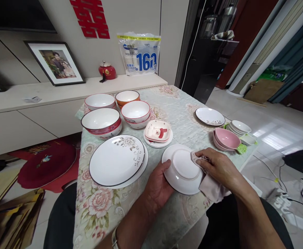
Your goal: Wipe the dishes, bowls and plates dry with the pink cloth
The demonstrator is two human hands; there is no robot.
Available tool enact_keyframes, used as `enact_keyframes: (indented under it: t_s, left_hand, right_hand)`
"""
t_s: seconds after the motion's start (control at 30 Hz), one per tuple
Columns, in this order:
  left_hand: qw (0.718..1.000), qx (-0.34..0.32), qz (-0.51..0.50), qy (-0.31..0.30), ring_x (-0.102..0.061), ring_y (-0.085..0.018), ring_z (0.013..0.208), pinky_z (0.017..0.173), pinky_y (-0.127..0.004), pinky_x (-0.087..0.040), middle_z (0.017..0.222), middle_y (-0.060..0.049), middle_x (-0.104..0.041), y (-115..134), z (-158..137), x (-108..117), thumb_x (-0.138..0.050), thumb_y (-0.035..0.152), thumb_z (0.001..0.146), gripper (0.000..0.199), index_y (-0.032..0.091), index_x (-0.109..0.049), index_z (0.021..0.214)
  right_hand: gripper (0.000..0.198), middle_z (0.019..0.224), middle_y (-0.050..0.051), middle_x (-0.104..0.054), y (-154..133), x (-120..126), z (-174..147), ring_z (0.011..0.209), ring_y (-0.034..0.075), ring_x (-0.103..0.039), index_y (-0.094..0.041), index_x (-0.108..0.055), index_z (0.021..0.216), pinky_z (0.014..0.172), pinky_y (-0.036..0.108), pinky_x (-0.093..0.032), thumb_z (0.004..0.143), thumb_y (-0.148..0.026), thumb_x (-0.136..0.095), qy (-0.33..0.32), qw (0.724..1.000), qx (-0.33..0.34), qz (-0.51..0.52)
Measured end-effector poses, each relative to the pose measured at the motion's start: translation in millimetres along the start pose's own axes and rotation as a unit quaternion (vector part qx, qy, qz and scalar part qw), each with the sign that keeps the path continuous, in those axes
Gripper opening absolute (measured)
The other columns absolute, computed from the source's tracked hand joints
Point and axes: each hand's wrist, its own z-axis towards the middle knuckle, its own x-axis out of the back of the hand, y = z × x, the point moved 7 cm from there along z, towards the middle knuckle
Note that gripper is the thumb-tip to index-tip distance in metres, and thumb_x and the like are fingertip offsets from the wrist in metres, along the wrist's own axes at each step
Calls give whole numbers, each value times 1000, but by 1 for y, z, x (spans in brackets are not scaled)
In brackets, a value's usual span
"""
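Note:
My left hand (159, 184) grips a white plate (184, 164) by its left edge, thumb on the upturned underside and fingers beneath. In my right hand (219, 167) a pale pink cloth (212, 188) is bunched against the plate's right rim, with its loose end hanging down. Just left of the plate lies a large oval plate (112, 162) with a dark rim and floral print, on top of another white plate. Behind my left hand, small square dishes (157, 130) with a red bear print rest on a white saucer (164, 142).
Stacked bowls (101, 119) stand at the table's back left. On the right are oval plates (210, 116), pink bowls (226, 138) and small white bowls (241, 126). A cabinet (97, 84) behind bears a framed photo, a red jar (107, 71) and a bag of cups (139, 55).

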Motion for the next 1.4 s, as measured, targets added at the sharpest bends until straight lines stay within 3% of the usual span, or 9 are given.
enact_keyframes:
  t_s: [0.2,0.6,0.77,0.97,1.13,1.23,1.4]
  left_hand:
    - [999,-35,37,-15,-69,-31,114,107,-46,-48,120,-12,-76,1,1,4,-75,13,79,73,19,-50,148]
    - [999,-29,30,-24,-69,-30,111,106,-46,-48,113,-11,-78,0,-3,1,-76,11,79,68,18,-55,143]
    - [998,-33,36,-28,-69,-31,111,107,-47,-46,113,-11,-78,0,-2,2,-76,12,77,66,17,-57,141]
    - [997,-32,26,-61,-67,-33,115,107,-48,-45,114,-12,-78,-2,0,1,-82,12,71,67,15,-61,135]
    - [996,-35,18,-82,-65,-33,119,108,-47,-44,115,-12,-77,-3,0,0,-86,12,66,73,15,-61,135]
    - [996,-31,14,-81,-65,-34,119,107,-47,-44,115,-12,-77,-3,0,1,-88,12,64,73,15,-62,133]
    - [996,-29,23,-76,-65,-35,118,106,-48,-45,111,-12,-78,-3,1,2,-90,14,61,66,16,-69,123]
  right_hand:
    - [24,106,7,-74,7,-4,5,94,25,-69,-24,-73,107,80,38,-50,93,-36,-58,-9,1000,-16,-8]
    - [26,104,7,-73,7,-9,21,93,24,-69,-23,-74,110,80,35,-49,97,-35,-54,18,999,-14,-47]
    - [27,103,10,-73,7,-13,28,96,26,-68,-19,-75,108,84,37,-48,98,-31,-53,58,997,-1,-52]
    - [24,100,9,-72,-15,-15,37,97,26,-65,-21,-76,104,88,41,-48,97,-32,-56,106,990,65,71]
    - [20,106,6,-75,-44,-22,42,106,25,-65,-26,-76,105,95,41,-48,97,-31,-58,82,976,143,142]
    - [22,113,5,-75,-46,-28,45,110,25,-65,-26,-76,107,98,40,-47,98,-32,-56,54,978,121,161]
    - [29,112,5,-75,-23,-30,51,105,26,-67,-24,-76,106,93,38,-48,97,-40,-54,45,980,7,196]
